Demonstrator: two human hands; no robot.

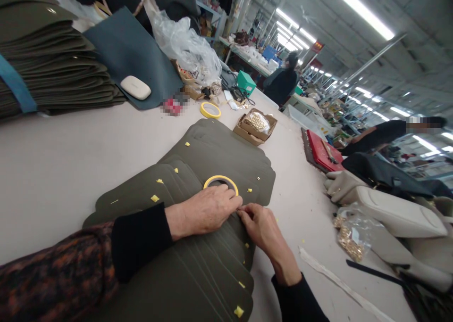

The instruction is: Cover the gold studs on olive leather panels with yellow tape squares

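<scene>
Overlapping dark olive panels [226, 147] lie fanned out on the table, with small yellow tape pieces [155, 198] stuck on several of them. My left hand [207, 209] is closed around the near edge of a roll of yellow tape [231, 181], resting over the panels. Just to its right, my right hand [260, 225] pinches with thumb and forefinger close to the left fingertips. Whatever lies between those right fingertips is too small to make out. The fingers of both hands nearly meet above the panels' right side.
A tall stack of olive panels [53, 67] stands at the left. Behind the work are a second yellow tape roll [210, 110], a cardboard box of gold-coloured hardware [256, 124] and a white case [135, 87]. Bags [399, 211] crowd the right side; two people are farther back.
</scene>
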